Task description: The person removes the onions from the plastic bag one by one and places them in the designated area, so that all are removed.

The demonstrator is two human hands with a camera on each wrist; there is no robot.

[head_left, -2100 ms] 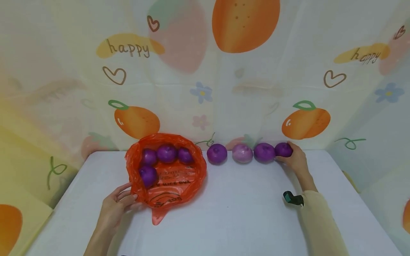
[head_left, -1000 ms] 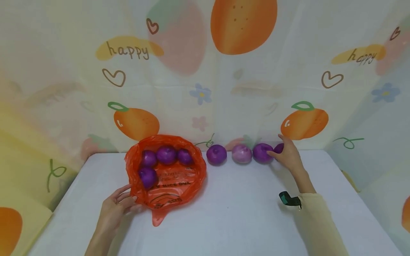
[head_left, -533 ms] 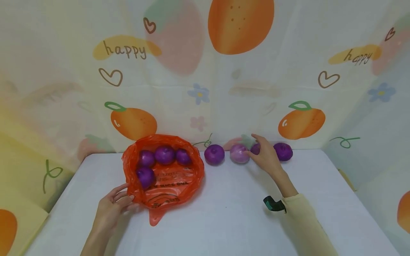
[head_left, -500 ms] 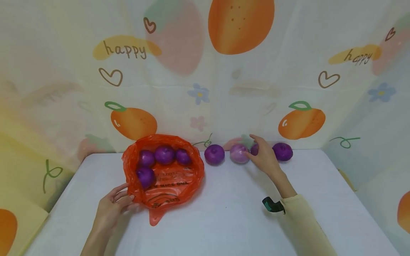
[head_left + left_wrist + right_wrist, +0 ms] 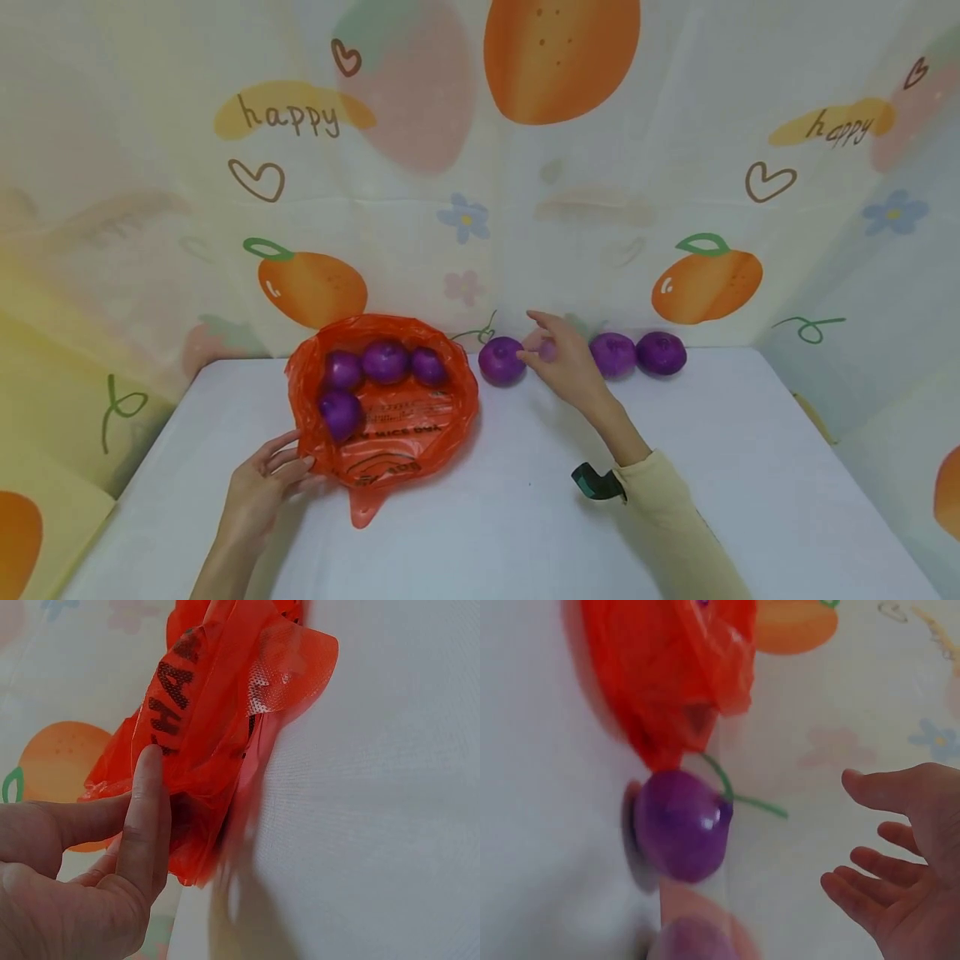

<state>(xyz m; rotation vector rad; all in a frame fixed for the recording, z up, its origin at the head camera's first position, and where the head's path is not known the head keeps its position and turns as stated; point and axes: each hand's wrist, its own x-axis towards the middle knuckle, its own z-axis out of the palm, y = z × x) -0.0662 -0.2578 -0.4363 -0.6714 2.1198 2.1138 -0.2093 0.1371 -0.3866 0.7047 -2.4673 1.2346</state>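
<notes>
My left hand [image 5: 258,492] touches the left side of a red plastic bag [image 5: 390,468] with its fingers straight and relaxed. Inside the bag lie several purple onions [image 5: 386,362], grouped at the back and left. My right hand [image 5: 570,371] hovers with fingers spread and holds nothing. It mostly hides a pale purple onion [image 5: 548,350] in the head view, with its fingertips overlapping the edge of the leftmost onion [image 5: 498,362]. Two darker onions, one [image 5: 614,356] next to the other [image 5: 662,355], sit right of the hand. The right wrist view shows the hand [image 5: 900,862] apart from the leftmost onion [image 5: 682,826].
A white table [image 5: 465,550] carries everything. Its back edge meets a fruit-printed cloth [image 5: 420,242], close behind the onion row. A black device [image 5: 597,482] is fixed at the right sleeve [image 5: 667,500]. The bag's handle flap [image 5: 366,508] lies toward the front.
My right hand has left the rightmost onion and passed leftward along the row, empty, to the leftmost one. The onions keep their places. My left hand stays at the bag.
</notes>
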